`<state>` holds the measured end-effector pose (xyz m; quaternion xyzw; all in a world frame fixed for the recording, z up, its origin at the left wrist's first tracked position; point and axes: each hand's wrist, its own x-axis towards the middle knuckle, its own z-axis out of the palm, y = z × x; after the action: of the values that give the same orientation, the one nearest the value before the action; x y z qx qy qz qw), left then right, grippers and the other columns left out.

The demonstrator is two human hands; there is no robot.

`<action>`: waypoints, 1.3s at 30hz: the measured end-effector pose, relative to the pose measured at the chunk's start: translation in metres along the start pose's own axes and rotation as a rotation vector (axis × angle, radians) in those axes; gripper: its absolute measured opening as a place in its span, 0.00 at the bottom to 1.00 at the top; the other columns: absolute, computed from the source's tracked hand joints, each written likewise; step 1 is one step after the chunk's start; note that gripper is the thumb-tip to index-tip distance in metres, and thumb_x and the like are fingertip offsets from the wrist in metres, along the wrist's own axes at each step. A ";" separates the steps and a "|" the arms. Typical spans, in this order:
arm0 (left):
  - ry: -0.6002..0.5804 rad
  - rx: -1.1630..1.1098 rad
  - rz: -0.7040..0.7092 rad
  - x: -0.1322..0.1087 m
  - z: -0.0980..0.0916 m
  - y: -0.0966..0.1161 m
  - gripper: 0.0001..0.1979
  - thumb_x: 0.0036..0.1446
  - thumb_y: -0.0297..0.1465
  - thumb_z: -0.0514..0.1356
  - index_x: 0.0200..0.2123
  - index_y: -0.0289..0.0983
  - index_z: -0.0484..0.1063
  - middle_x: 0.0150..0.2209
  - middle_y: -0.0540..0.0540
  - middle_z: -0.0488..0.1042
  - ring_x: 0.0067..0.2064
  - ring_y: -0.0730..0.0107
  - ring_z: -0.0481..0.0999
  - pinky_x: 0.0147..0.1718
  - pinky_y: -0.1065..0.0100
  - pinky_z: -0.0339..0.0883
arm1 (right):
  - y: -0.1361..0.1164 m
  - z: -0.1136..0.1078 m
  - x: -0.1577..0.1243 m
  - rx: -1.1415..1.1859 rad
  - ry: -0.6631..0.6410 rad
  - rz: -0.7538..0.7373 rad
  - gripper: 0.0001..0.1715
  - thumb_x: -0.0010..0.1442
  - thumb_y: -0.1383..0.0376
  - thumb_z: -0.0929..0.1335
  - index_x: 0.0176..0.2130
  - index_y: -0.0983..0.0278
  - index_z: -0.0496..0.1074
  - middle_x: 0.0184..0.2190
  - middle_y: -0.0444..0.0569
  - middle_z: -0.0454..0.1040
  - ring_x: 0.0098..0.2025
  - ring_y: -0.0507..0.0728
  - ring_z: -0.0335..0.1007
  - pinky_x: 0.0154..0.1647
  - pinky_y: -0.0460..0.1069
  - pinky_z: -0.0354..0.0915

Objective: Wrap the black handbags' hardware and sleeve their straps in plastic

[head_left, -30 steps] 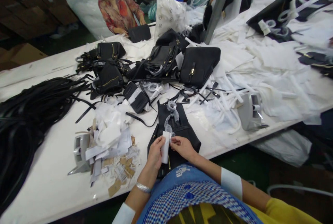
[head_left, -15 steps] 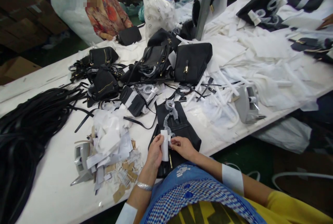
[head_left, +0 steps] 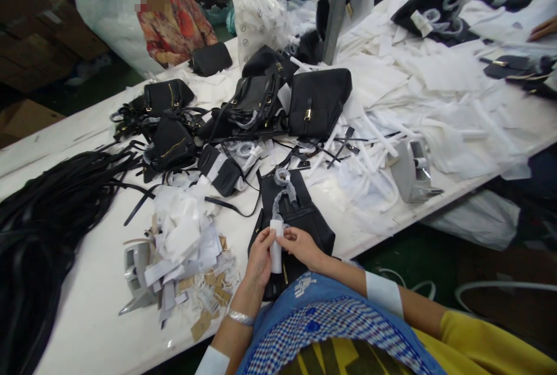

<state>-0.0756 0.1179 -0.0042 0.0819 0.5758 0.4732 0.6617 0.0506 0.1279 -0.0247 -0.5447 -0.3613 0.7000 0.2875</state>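
A black bag (head_left: 304,218) lies flat at the near edge of the white table (head_left: 87,317), with a clear wrapped strap (head_left: 282,189) running up its middle. My left hand (head_left: 259,259) is closed round a white wrapped piece (head_left: 275,247) standing over the bag. My right hand (head_left: 300,245) pinches the top of that same white piece from the right.
A heap of white strips and brown tags (head_left: 187,247) lies left of the bag. Black straps (head_left: 56,201) pile at far left. Several black bags (head_left: 317,102) and white wrapping (head_left: 435,96) cover the table beyond. A person in a red patterned shirt (head_left: 174,26) sits opposite.
My hands stay on the white piece; the right fingers have shifted up to its top end. The view has drifted slightly, so the table's contents sit a little further left.
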 end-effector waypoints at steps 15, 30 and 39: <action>-0.196 0.351 -0.118 -0.029 -0.018 0.034 0.23 0.51 0.41 0.65 0.50 0.37 0.73 0.45 0.39 0.77 0.43 0.61 0.76 0.37 0.68 0.67 | 0.001 0.009 -0.001 0.036 -0.070 -0.146 0.18 0.50 0.61 0.71 0.40 0.68 0.72 0.35 0.50 0.76 0.36 0.55 0.72 0.40 0.50 0.68; -0.048 0.211 0.005 -0.016 -0.020 0.007 0.22 0.45 0.41 0.68 0.42 0.33 0.76 0.38 0.41 0.79 0.40 0.63 0.77 0.44 0.66 0.65 | 0.009 0.007 0.001 0.017 -0.164 -0.222 0.21 0.56 0.54 0.69 0.42 0.67 0.73 0.29 0.45 0.73 0.31 0.53 0.70 0.35 0.47 0.68; -0.012 0.120 -0.013 -0.013 -0.025 0.002 0.20 0.46 0.41 0.68 0.39 0.33 0.76 0.37 0.43 0.79 0.41 0.64 0.76 0.47 0.64 0.66 | -0.011 -0.072 -0.038 -0.681 0.306 -0.529 0.26 0.60 0.60 0.66 0.58 0.58 0.65 0.57 0.53 0.66 0.61 0.64 0.57 0.64 0.61 0.50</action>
<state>-0.0966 0.0987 -0.0016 0.1204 0.5997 0.4329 0.6622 0.1296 0.1178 -0.0047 -0.5943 -0.6511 0.3552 0.3111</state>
